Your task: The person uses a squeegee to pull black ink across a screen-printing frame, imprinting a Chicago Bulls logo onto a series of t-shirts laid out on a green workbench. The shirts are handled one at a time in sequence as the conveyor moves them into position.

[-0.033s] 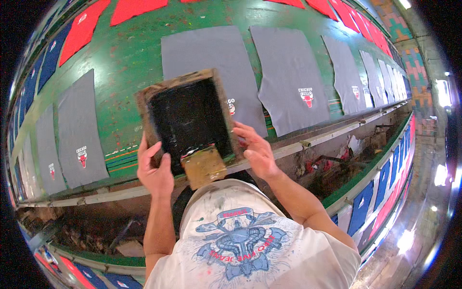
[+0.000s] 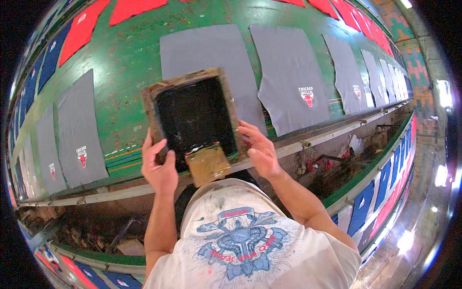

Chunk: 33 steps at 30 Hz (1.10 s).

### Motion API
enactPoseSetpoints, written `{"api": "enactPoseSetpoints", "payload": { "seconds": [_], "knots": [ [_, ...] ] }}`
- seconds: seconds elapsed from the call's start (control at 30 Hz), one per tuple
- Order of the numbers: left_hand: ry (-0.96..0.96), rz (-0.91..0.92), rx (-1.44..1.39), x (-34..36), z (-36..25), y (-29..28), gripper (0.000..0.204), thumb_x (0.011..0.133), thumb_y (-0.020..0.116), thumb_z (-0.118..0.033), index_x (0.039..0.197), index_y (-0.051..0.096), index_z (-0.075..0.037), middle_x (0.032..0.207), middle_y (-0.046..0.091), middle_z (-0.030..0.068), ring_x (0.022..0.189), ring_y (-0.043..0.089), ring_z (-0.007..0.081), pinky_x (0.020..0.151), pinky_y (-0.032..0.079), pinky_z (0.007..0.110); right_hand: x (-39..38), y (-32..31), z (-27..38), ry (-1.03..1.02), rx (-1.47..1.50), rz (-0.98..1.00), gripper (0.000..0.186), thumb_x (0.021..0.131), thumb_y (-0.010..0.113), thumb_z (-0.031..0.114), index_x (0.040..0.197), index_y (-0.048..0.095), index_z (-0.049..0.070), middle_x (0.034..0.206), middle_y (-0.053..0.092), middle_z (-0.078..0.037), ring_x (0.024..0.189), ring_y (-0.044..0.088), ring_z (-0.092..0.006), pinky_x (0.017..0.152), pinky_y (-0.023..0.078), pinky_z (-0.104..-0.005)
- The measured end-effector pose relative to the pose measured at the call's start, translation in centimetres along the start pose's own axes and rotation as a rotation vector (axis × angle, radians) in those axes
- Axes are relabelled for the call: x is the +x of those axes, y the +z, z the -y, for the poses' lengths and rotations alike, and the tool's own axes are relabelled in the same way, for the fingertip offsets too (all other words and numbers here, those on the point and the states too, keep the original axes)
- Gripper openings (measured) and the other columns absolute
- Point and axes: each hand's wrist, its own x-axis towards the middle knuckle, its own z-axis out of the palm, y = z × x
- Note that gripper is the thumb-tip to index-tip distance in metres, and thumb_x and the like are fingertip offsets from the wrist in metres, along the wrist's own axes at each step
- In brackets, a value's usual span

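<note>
A wooden screen-printing frame (image 2: pixel 150 103), its inside dark with wet-looking black ink, is held tilted in front of me over the green table. My left hand (image 2: pixel 160 166) grips its left side near the lower corner. On the opposite side, my right hand (image 2: pixel 260 150) has its fingers against the edge, the thumb toward me. A stained yellowish squeegee (image 2: pixel 208 166) rests inside at the near end and sticks out over the frame's edge. Behind the frame lies a grey fabric panel (image 2: pixel 202 45); its lower part is hidden.
More grey panels (image 2: pixel 286 67) with small red and white prints lie along the green table (image 2: pixel 127 62). Red panels (image 2: pixel 84 24) and dark blue ones line the far side. A pale rail (image 2: pixel 115 191) edges the table near me. Another table with blue panels (image 2: pixel 362 207) is at right.
The frame has shifted slightly right with both hands still on it, and the squeegee has moved along with it. The print on the panel behind is now almost wholly covered.
</note>
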Motion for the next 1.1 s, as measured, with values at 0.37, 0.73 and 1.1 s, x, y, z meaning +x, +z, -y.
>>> {"api": "enactPoseSetpoints", "payload": {
  "seconds": [0.37,0.73,1.1],
  "knots": [
    [0.099,0.026,-0.052,-1.7,1.7,9.6,0.030,0.086,0.076,0.013,0.112,0.078,-0.001,0.169,0.055,0.0290,0.153,0.057,0.0393,0.125,0.044,0.046,-1.8,-7.1,-0.1,-0.039,-0.332,-0.113,0.076,0.094,0.076,0.040,0.158,0.062,0.002,0.176,0.039,-0.022,0.165,0.034,-0.0339,0.135,0.023,-0.0508],
    [0.115,0.005,-0.075,-2.2,1.9,10.7,0.023,0.084,0.078,0.010,0.103,0.078,-0.002,0.167,0.056,0.0299,0.151,0.059,0.0386,0.122,0.047,0.045,-1.8,-8.6,-0.8,-0.109,-0.321,-0.067,0.072,0.098,0.073,0.034,0.160,0.059,-0.001,0.179,0.037,-0.023,0.167,0.033,-0.0353,0.137,0.021,-0.0502],
    [-0.062,0.023,-0.165,-1.7,2.9,11.2,0.018,0.083,0.079,0.009,0.098,0.076,-0.002,0.167,0.058,0.0276,0.145,0.065,0.0304,0.121,0.047,0.040,-1.8,-8.0,-0.6,-0.067,-0.351,-0.092,0.073,0.097,0.070,0.025,0.163,0.056,-0.003,0.181,0.038,-0.022,0.170,0.029,-0.0322,0.139,0.016,-0.0491]
  ]
}}
